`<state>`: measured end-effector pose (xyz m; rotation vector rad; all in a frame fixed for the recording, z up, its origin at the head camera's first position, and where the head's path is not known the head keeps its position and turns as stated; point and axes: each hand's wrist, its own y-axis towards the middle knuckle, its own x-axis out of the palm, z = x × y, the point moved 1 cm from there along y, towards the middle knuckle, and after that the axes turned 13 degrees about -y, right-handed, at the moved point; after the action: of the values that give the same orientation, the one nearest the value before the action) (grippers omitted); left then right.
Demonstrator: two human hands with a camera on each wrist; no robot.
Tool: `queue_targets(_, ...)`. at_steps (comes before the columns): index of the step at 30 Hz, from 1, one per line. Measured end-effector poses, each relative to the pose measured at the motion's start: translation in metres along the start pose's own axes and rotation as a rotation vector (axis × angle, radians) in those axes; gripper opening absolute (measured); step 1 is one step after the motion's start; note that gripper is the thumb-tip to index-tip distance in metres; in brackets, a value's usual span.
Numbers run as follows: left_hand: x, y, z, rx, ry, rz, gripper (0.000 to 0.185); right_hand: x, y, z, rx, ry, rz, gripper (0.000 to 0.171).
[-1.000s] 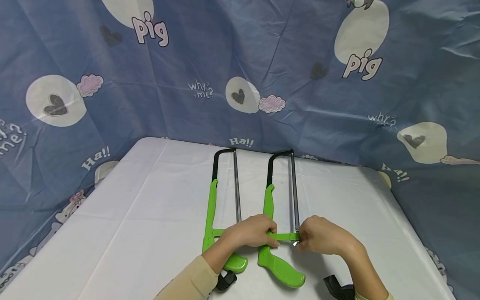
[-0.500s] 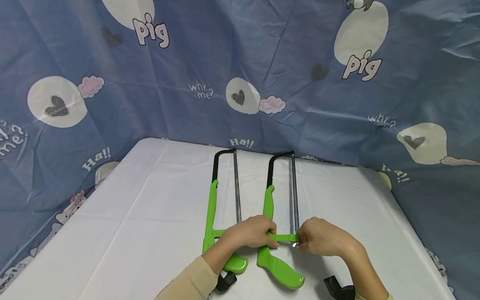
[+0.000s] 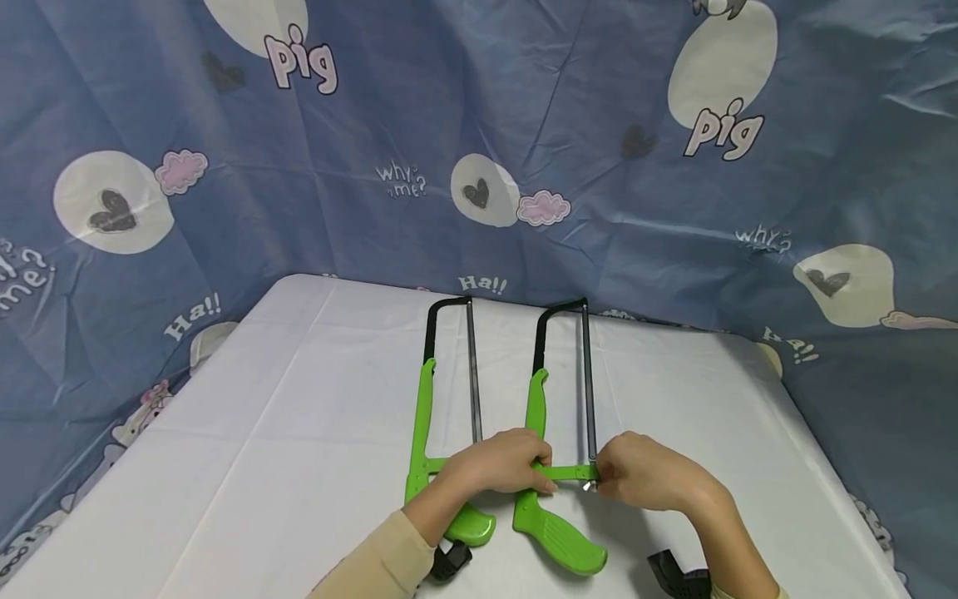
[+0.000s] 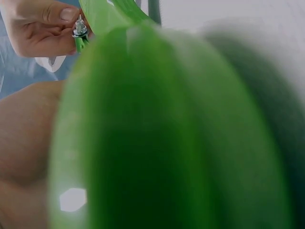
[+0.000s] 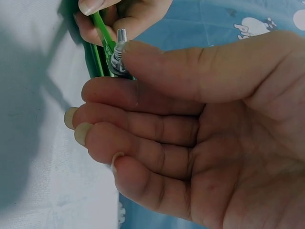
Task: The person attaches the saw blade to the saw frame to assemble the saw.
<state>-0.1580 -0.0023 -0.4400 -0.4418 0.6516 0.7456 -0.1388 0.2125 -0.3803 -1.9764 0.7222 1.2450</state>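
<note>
Two hacksaws with green frames and black front arms lie side by side. My left hand [image 3: 505,462] grips the frame of the right hacksaw [image 3: 535,399] where its crossbar meets the handle. At the crossbar's outer end, my right hand [image 3: 651,474] pinches the metal wing nut [image 5: 122,36] below the blade; the right wrist view shows the thumb and index finger at it, the other fingers half bent. Left of these, the second hacksaw [image 3: 422,408] passes partly under my left forearm. A green handle [image 4: 157,133], blurred and close, fills much of the left wrist view.
A white cloth covers the table [image 3: 299,433]. Behind it hangs a blue printed curtain [image 3: 404,108] that also runs down both sides. Black wrist-worn pieces show beneath each forearm.
Both hands keep their places on the right hacksaw. The wing nut's visible angle shifts slightly, and the hacksaw's handle end has moved very slightly left.
</note>
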Motion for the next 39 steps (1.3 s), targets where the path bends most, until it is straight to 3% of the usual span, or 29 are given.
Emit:
queue_targets(23, -0.0019, 0.0003, -0.0002, -0.010, -0.018, -0.019, 0.026, -0.0036, 0.0014, 0.0006, -0.014, 0.035, 0.024, 0.019)
queue_targets(39, -0.0063, 0.0005, -0.0015, 0.034, -0.027, -0.058, 0.025, -0.0028, 0.0066, 0.0009, -0.026, 0.147, 0.083, 0.016)
